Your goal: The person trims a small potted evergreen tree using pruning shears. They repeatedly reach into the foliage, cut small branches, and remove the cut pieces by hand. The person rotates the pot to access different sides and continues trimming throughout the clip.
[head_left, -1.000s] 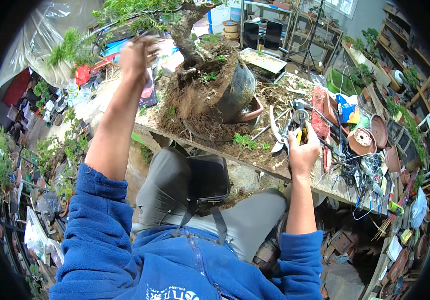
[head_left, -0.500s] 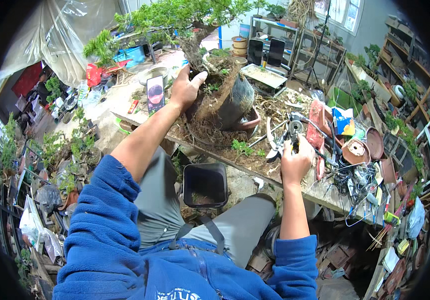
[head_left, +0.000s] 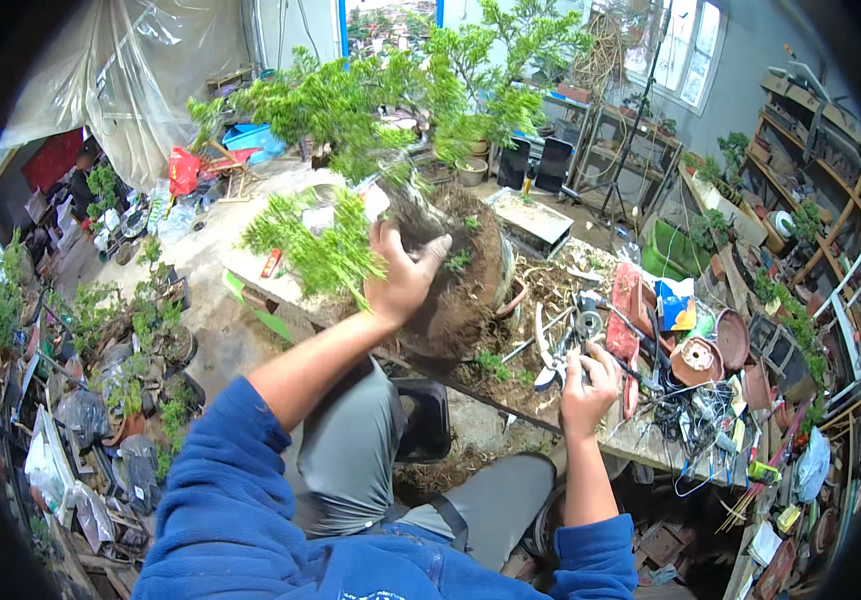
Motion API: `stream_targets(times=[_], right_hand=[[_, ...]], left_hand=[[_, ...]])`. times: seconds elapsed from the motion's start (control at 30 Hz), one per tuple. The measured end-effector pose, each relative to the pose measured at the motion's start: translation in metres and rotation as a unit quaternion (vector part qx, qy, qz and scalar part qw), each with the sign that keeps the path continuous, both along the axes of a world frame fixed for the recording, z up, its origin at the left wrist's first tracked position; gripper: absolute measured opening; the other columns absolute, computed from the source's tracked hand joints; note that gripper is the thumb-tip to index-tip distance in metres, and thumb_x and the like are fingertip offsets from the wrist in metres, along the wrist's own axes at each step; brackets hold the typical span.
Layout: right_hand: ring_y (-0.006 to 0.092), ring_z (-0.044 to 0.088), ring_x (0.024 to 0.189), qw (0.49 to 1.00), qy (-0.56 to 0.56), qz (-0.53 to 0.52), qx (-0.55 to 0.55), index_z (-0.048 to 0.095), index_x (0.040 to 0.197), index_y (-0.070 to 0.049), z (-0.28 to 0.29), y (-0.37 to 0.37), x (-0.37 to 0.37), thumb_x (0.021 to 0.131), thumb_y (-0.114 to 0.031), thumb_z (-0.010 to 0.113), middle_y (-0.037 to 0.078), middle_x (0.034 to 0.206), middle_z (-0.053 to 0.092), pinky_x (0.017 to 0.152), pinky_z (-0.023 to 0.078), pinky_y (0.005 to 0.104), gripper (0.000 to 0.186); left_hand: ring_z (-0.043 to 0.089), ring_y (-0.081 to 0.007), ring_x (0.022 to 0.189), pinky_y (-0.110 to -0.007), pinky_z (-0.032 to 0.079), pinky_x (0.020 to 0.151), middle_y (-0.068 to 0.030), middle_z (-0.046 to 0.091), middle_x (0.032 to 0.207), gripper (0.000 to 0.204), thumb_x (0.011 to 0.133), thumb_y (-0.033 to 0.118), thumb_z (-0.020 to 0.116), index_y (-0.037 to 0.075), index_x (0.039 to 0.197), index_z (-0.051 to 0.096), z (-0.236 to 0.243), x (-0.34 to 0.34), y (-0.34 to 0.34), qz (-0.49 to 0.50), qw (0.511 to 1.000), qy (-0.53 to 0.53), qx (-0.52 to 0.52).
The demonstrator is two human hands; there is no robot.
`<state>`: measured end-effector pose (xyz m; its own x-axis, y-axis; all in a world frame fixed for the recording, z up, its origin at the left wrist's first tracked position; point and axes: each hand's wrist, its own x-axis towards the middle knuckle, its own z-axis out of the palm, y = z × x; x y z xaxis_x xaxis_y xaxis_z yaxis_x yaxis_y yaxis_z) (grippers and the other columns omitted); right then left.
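A bonsai tree [head_left: 336,110] with feathery green foliage leans over the bench. Its soil and root mass [head_left: 466,285] is tipped toward me, in a dark pot mostly hidden behind it. My left hand [head_left: 403,278] grips the tree low at the trunk, thumb spread over the soil side and the other fingers partly hidden. To the right, my right hand [head_left: 591,390] has its fingers curled at the near end of a dark round-headed tool [head_left: 589,318] lying on the bench; what is inside the fingers is hidden. Pruning shears [head_left: 549,350] lie just left of that hand.
Red cloth-like material [head_left: 627,300], clay pots [head_left: 697,360] and tangled cables [head_left: 686,425] crowd the bench's right side. Behind the tree stands a white-topped tray [head_left: 531,220]. A black bin [head_left: 426,420] is below the bench edge. Potted plants and clutter line both sides.
The tree has turned in my left hand, its soil now facing me. A branch swings down at left and covers the phone. The view has shifted, and my right hand stays beside the round-headed tool.
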<state>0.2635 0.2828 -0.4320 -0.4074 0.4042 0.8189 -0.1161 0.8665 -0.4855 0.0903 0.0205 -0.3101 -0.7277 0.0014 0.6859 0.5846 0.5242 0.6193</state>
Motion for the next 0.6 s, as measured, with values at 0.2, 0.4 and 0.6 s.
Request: stream_targets(times=[0.2, 0.4, 0.6], right_hand=[[0.0293, 0.071, 0.088, 0.992, -0.013, 0.079, -0.100, 0.073, 0.083, 0.002, 0.042, -0.030, -0.005, 0.085, -0.002, 0.076, 0.016, 0.091, 0.074, 0.082, 0.054, 0.0387, 0.005], [0.0121, 0.066, 0.084, 0.957, 0.023, 0.278, -0.079, 0.057, 0.140, 0.005, 0.156, -0.104, -0.042, 0.087, -0.002, 0.076, 0.013, 0.117, 0.071, 0.080, 0.055, 0.0267, 0.056], [0.0349, 0.060, 0.120, 0.929, 0.062, 0.295, 0.216, 0.062, 0.133, -0.002, 0.243, -0.169, -0.080, 0.075, -0.013, 0.080, 0.016, 0.136, 0.062, 0.102, 0.049, 0.0446, 0.061]], left_hand=[[0.065, -0.0399, 0.100, -0.047, 0.051, 0.091, -0.0215, 0.068, 0.112, 0.057, 0.079, 0.036, 0.089, -0.001, 0.115, 0.065, 0.014, 0.003, -0.012, -0.056, 0.998, 0.023, -0.034], [0.067, -0.0397, 0.096, -0.047, 0.052, 0.090, -0.0177, 0.071, 0.103, 0.063, 0.076, 0.038, 0.090, 0.000, 0.119, 0.064, 0.006, -0.008, -0.017, -0.052, 0.998, -0.024, -0.024], [0.067, -0.0379, 0.093, -0.047, 0.052, 0.087, -0.0172, 0.070, 0.100, 0.056, 0.078, 0.037, 0.087, 0.001, 0.115, 0.065, -0.008, -0.027, -0.023, -0.124, 0.992, 0.008, -0.020]])
